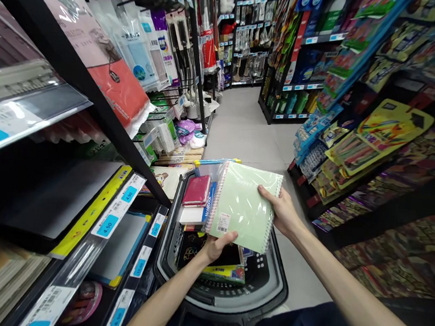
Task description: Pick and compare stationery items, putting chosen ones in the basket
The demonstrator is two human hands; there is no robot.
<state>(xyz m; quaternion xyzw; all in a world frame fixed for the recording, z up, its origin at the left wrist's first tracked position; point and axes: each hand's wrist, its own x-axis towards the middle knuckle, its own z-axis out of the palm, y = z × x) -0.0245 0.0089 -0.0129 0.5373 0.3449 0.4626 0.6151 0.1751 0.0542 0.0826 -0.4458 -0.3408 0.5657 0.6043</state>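
Note:
Both my hands hold a pale green spiral notebook (244,206) in clear wrap, tilted above a shopping basket (227,303). My left hand (215,246) grips its lower left edge, the thumb lying on the cover near a barcode sticker. Closed on the upper right edge is my right hand (280,210), its thumb on top. Inside the basket, a dark red small notebook (197,190) lies to the left on a white and blue "Notebook" pack (193,215). A black sheet with coloured drawings (189,252) sits beneath my left hand, partly hidden.
Shelves with price tags (107,224) run close along the left, holding clipboards and packaged goods. Hanging packs on a rack (382,132) line the right. A grey tiled floor (240,119) leads ahead to further shelves (253,33).

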